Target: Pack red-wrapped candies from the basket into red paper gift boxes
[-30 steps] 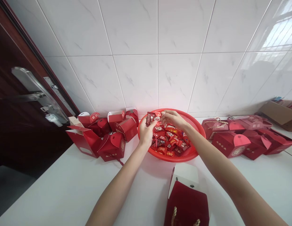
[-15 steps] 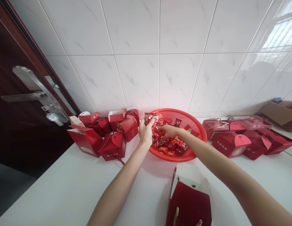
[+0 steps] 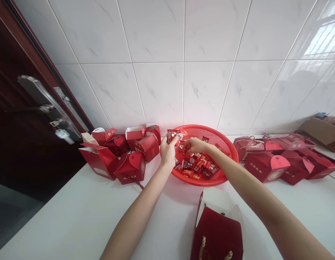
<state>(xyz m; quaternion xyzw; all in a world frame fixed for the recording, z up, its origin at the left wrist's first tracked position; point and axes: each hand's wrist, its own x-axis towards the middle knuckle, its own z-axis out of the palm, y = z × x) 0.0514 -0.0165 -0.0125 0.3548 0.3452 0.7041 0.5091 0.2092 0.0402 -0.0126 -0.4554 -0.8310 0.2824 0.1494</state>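
Note:
My left hand (image 3: 167,150) is closed around several red-wrapped candies (image 3: 178,135) over the left rim of a red plastic basket (image 3: 232,155). Inside the basket lies a loose heap of small wrapped candies (image 3: 201,165), mostly red, some darker. Just to the right of the left hand, my right hand (image 3: 195,145) reaches into the basket with its fingers bent down and drawn together among the candies. What its fingertips pinch is not clear. In front of the basket stands an open dark red gift box (image 3: 218,234) with a white lining and rope handles.
Several red gift boxes (image 3: 129,168) cluster left of the basket, and several more red boxes (image 3: 267,167) stand to its right. A brown cardboard carton (image 3: 320,133) sits at the far right. White tiles rise behind the white tabletop (image 3: 83,213); a dark door (image 3: 26,144) is at left.
My right hand has shifted slightly, its fingers more bent and drawn together among the candies. The left hand stays at the rim with its candies. The view has moved slightly.

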